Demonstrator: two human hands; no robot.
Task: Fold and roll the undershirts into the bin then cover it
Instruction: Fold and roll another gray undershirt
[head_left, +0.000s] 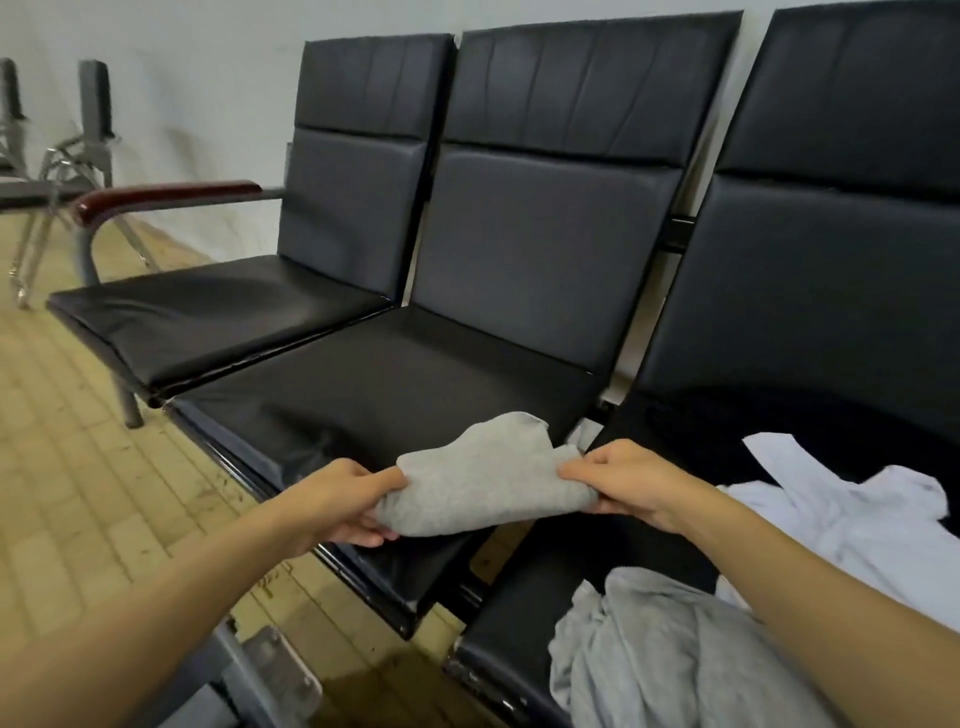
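Observation:
A folded grey undershirt hangs just above the front edge of the middle black seat. My left hand grips its left end and my right hand pinches its right end. On the right seat lie a crumpled grey undershirt, a white undershirt and a black garment. No bin or lid is in view.
Three joined black padded seats stand along a pale wall. The left seat has a dark wooden armrest. Metal chairs stand at the far left. Tan tiled floor runs in front.

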